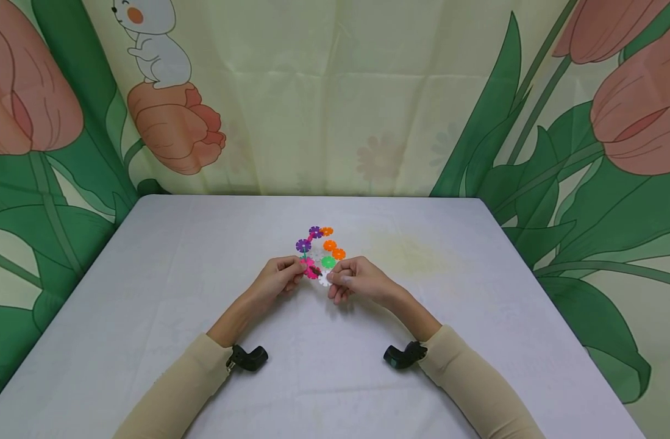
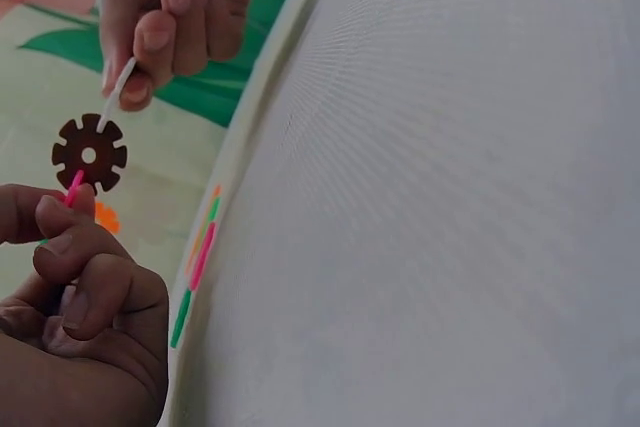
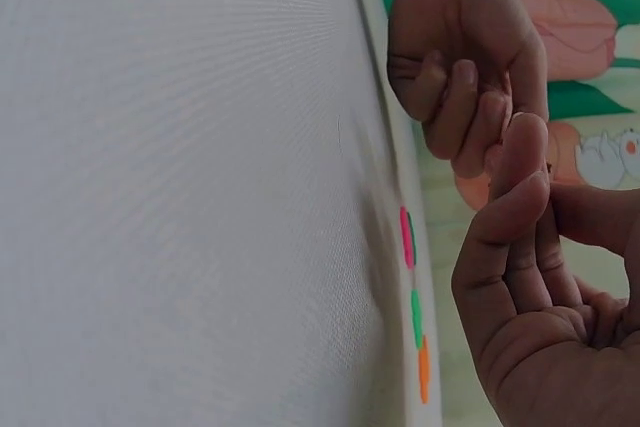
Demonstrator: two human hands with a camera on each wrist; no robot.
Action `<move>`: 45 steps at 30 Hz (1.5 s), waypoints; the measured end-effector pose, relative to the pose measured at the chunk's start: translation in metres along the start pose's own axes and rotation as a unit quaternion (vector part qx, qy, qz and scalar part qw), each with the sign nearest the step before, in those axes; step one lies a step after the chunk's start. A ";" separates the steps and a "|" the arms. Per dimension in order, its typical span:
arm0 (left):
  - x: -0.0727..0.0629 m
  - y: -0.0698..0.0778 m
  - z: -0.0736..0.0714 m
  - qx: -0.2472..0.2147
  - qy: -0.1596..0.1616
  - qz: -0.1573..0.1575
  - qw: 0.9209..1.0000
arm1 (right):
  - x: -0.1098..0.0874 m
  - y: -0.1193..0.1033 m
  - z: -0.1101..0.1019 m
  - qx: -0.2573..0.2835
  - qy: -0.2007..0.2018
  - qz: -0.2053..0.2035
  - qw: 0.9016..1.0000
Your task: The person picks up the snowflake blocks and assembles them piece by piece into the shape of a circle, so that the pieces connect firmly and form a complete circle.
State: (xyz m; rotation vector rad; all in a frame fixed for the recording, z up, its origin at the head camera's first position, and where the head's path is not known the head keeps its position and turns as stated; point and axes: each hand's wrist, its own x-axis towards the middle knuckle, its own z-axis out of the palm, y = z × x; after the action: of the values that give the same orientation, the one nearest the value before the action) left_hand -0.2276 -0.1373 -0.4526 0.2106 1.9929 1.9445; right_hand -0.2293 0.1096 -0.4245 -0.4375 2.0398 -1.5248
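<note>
My left hand [image 1: 282, 275] pinches a pink notched plastic disc [image 2: 72, 190] between thumb and fingers. A white notched disc [image 2: 118, 90], seen edge-on in the left wrist view, is pinched by my right hand [image 1: 362, 280]. Between the two hands is a dark brown notched disc [image 2: 70, 155]. It has a round center hole, and the pink and white discs meet its opposite edges. In the right wrist view, the fingers of my right hand [image 3: 540, 317] mostly hide the discs, with my left hand [image 3: 465, 37] behind them.
Just beyond the hands are more notched discs: purple ones [image 1: 303, 246], orange ones [image 1: 330, 245] and a green one [image 1: 328, 261]. Under everything lies a white-covered table [image 1: 335, 378]. A curtain printed with tulips [image 1: 324, 122] hangs behind its far edge.
</note>
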 end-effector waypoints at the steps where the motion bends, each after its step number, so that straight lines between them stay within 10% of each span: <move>1: 0.000 0.000 0.000 -0.001 0.001 0.001 1.000 | 0.000 0.000 0.000 -0.001 0.000 0.000 1.000; 37: 0.000 0.001 0.003 -0.004 0.013 -0.009 1.000 | 0.003 0.000 0.004 -0.013 0.023 -0.033 0.999; 45: 0.002 0.000 0.008 0.053 -0.028 -0.011 0.998 | 0.004 0.001 0.007 -0.004 0.053 -0.045 0.998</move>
State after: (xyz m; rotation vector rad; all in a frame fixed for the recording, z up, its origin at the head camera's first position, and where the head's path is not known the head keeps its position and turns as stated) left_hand -0.2265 -0.1296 -0.4530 0.2656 2.0549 1.7997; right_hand -0.2286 0.1019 -0.4278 -0.4658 2.1336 -1.6247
